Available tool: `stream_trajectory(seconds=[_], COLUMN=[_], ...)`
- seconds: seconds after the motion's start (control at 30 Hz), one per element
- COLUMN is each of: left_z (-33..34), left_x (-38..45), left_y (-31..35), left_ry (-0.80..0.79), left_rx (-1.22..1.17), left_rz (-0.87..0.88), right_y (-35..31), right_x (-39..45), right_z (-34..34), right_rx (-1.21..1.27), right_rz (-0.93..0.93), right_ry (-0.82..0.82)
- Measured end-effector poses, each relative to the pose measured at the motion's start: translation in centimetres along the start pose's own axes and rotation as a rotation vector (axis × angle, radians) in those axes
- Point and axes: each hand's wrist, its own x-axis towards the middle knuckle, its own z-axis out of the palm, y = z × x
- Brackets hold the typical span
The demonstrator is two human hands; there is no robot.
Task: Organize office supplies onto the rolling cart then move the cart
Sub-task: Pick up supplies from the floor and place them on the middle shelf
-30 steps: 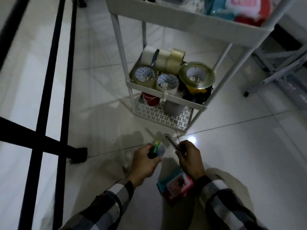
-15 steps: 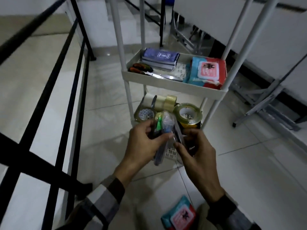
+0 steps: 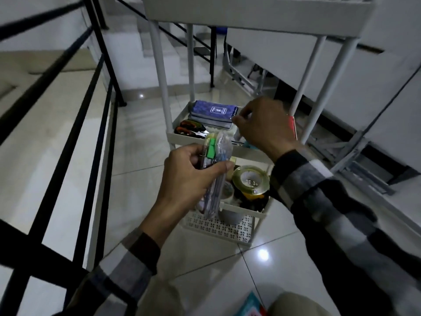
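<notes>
The white rolling cart point(image 3: 180, 138) stands on the tiled floor in front of me. My left hand point(image 3: 186, 181) grips a clear pack of pens with a green piece point(image 3: 217, 156) in front of the cart's lower tiers. My right hand point(image 3: 264, 124) reaches over the middle tier beside the blue notebooks point(image 3: 214, 112). Its fingertips are pinched together on a slim item that the hand mostly hides. Orange-handled scissors point(image 3: 189, 130) lie at that tier's left front. Tape rolls point(image 3: 250, 181) fill the tier below.
A black railing point(image 3: 91, 115) runs along the left. White table frames and legs point(image 3: 355, 156) stand right of the cart. A teal and red wipes pack point(image 3: 250, 306) lies on the floor by my knee. The cart's top tier point(image 3: 250, 12) hangs overhead.
Both hands rose from the floor to the cart. My right hand left the pack and reached forward over the middle tier; my left hand keeps the pen pack.
</notes>
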Motion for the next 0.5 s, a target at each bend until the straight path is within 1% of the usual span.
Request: stream_trajectory(seconds=[0.07, 0.17, 0.27, 0.33, 0.37, 0.4, 0.5], left_z=[-0.3, -0.8, -1.0, -0.9, -0.8, -0.6, 0.3], left_x=[0.4, 1.1, 1.8, 2.4, 2.8, 3.2, 5.1], left_y=[0.1, 0.2, 0.5, 0.9, 1.3, 1.6, 3.0], left_ry=[0.003, 0.012, 0.027, 0.027, 0.022, 0.016, -0.001], left_rx=[-0.015, -0.036, -0.04, -0.053, -0.057, -0.056, -0.11], left_rz=[-0.013, -0.033, -0.027, -0.02, -0.021, -0.027, -0.058], right_y=[0.4, 1.1, 1.9, 1.9, 1.6, 1.1, 0.0], right_x=[1.8, 2.8, 2.6, 1.7, 0.9, -0.1, -3.3], right_z=[1.5, 2.7, 1.8, 0.2, -0.8, -1.9, -4.6], right_rx=[-0.066, -0.205, -0.197, -0.07, 0.038, 0.168, 0.584], right_rz=[0.008, -0.028, -0.039, -0.069, -0.074, -0.049, 0.091], right_ry=[-0.057, -0.148, -0.157, -0.116, -0.113, -0.146, -0.398])
